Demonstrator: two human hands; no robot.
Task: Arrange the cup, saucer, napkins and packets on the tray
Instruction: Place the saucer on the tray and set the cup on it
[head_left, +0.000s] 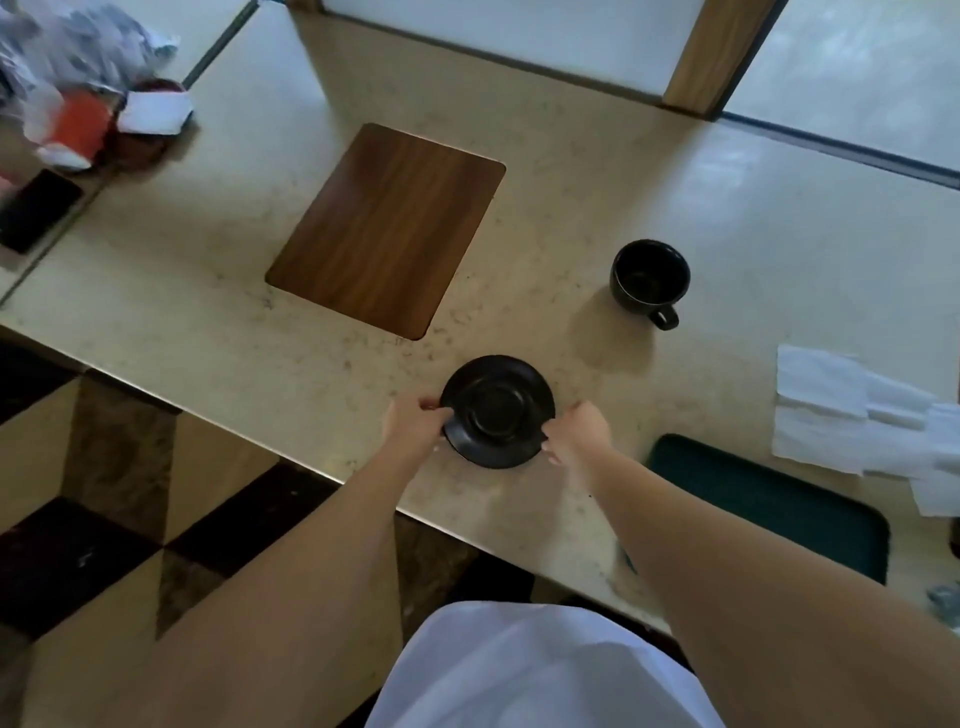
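A black saucer (497, 410) is near the counter's front edge, held between both hands. My left hand (415, 423) grips its left rim and my right hand (576, 434) pinches its right rim. An empty black cup (649, 278) stands upright to the right and further back, handle toward me. A brown wooden tray (387, 228) lies flat behind the saucer with nothing on it. White napkins (852, 415) lie spread at the right edge. I cannot make out any packets among them.
A dark green tray (774, 506) lies at the front right of the beige counter (208, 322). At the far left sit a black phone (36, 210), crumpled wrappers and an orange-red object (83, 124). A chequered floor shows below the counter's front edge.
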